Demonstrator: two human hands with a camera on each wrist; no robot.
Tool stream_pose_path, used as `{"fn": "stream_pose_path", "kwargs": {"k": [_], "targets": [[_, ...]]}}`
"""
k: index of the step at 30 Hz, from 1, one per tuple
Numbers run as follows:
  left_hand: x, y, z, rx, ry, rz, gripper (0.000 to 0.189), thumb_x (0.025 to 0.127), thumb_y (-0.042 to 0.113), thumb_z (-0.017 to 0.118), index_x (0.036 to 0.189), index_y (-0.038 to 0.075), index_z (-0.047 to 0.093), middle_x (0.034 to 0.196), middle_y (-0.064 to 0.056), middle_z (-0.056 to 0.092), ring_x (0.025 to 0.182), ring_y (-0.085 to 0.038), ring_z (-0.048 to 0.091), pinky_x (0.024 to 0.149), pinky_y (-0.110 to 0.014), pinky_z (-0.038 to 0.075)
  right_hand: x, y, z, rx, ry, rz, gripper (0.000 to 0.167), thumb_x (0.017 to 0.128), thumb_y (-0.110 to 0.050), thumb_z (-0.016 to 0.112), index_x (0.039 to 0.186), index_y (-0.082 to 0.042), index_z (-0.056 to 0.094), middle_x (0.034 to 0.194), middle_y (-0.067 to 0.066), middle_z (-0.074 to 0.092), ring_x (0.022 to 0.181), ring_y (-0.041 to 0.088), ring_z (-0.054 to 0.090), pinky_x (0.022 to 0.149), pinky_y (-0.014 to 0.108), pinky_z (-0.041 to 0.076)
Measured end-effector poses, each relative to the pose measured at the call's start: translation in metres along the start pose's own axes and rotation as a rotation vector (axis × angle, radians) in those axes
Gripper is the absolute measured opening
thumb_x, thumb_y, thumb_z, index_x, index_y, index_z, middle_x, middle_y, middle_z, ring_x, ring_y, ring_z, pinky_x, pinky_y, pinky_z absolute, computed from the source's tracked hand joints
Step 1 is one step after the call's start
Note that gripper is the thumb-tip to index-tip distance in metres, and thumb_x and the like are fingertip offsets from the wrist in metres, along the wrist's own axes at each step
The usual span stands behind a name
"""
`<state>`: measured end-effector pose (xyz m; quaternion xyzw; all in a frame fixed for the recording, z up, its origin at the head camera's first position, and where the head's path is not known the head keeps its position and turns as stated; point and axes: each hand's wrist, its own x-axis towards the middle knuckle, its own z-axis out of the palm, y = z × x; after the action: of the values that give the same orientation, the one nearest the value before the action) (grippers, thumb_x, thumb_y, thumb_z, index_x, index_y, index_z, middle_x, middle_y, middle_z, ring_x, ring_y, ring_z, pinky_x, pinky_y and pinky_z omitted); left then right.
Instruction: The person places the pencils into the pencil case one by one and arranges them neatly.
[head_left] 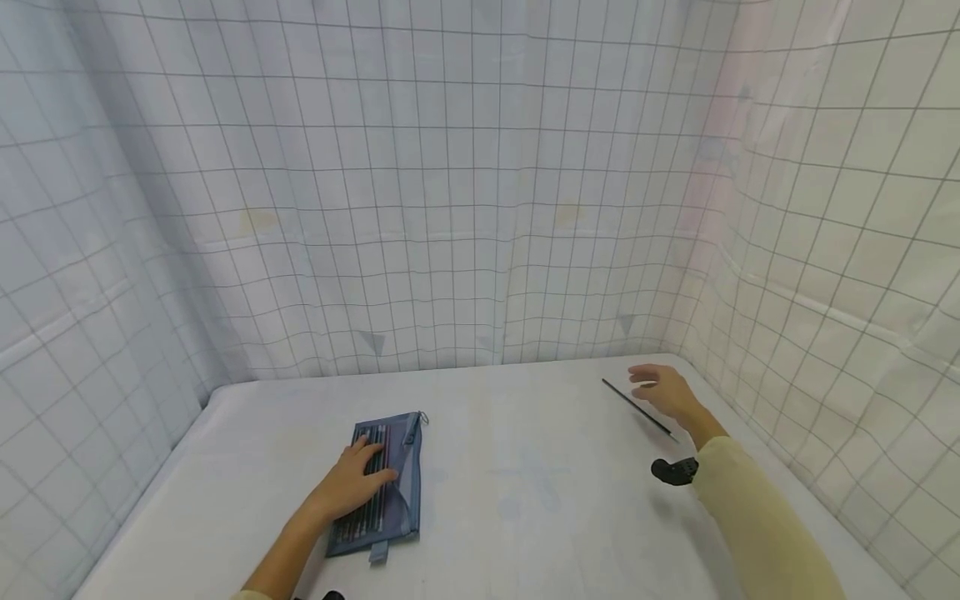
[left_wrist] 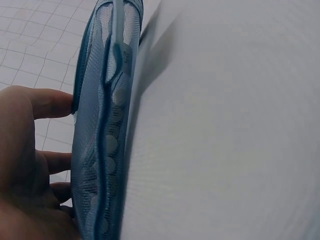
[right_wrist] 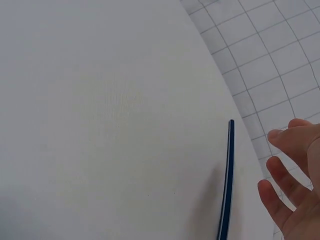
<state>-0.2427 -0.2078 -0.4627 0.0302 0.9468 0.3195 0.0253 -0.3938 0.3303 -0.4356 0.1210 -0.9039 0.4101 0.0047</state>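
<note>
On the left of the table lies a flat blue mesh zip pencil case [head_left: 405, 475]. Through its mesh several slim pencils show side by side, and their round ends appear along the case [left_wrist: 102, 150] in the left wrist view. My left hand [head_left: 352, 483] rests on top of the case with fingers spread, touching its upper face. Toward the far right lies a thin dark blue pencil [head_left: 637, 407], seen also as a pencil [right_wrist: 227, 185] in the right wrist view. My right hand [head_left: 666, 392] hovers just beside it, fingers loosely bent and apart from it, holding nothing.
A white table [head_left: 525, 500] with rounded far corners carries these things. White grid-patterned curtains [head_left: 465, 208] hang behind it and along both sides, the right one close to my right arm. A black wrist device [head_left: 673, 472] sits by my right sleeve.
</note>
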Motion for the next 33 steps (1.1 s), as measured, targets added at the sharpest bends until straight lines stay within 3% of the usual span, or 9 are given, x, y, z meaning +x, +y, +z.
{"fn": "stream_pose_path", "kwargs": {"k": [11, 18, 26, 33], "targets": [[-0.003, -0.002, -0.002, -0.021, -0.007, -0.009, 0.073, 0.098, 0.038, 0.065, 0.149, -0.011, 0.044, 0.16, -0.04, 0.019, 0.145, -0.063, 0.011, 0.111, -0.077, 0.016, 0.0, 0.019, 0.014, -0.034, 0.007, 0.039, 0.05, 0.099, -0.005, 0.064, 0.145, 0.009, 0.051, 0.138, 0.029, 0.059, 0.127, 0.047, 0.056, 0.099, 0.055, 0.05], [0.0, 0.002, -0.004, -0.01, -0.011, -0.003, 0.074, 0.097, 0.038, 0.065, 0.148, -0.011, 0.045, 0.16, -0.04, 0.02, 0.146, -0.063, 0.012, 0.111, -0.077, 0.017, 0.005, 0.027, 0.019, -0.178, -0.02, 0.078, 0.046, 0.097, -0.005, 0.065, 0.139, 0.01, 0.057, 0.134, 0.027, 0.062, 0.126, 0.046, 0.056, 0.103, 0.056, 0.046], [0.001, 0.003, -0.003, -0.004, -0.02, -0.004, 0.074, 0.097, 0.039, 0.066, 0.149, -0.011, 0.044, 0.16, -0.04, 0.02, 0.146, -0.062, 0.013, 0.111, -0.077, 0.018, 0.009, 0.031, 0.024, -0.324, -0.022, 0.024, 0.03, 0.099, -0.001, 0.059, 0.127, 0.01, 0.066, 0.126, 0.029, 0.064, 0.123, 0.05, 0.055, 0.104, 0.06, 0.044], [0.0, 0.0, -0.002, -0.011, -0.016, -0.003, 0.074, 0.097, 0.038, 0.065, 0.149, -0.011, 0.044, 0.16, -0.041, 0.019, 0.146, -0.063, 0.011, 0.111, -0.077, 0.015, 0.014, 0.02, 0.029, -0.434, -0.025, 0.021, 0.029, 0.097, -0.001, 0.058, 0.122, 0.007, 0.07, 0.128, 0.028, 0.065, 0.126, 0.051, 0.055, 0.105, 0.062, 0.043]]}}
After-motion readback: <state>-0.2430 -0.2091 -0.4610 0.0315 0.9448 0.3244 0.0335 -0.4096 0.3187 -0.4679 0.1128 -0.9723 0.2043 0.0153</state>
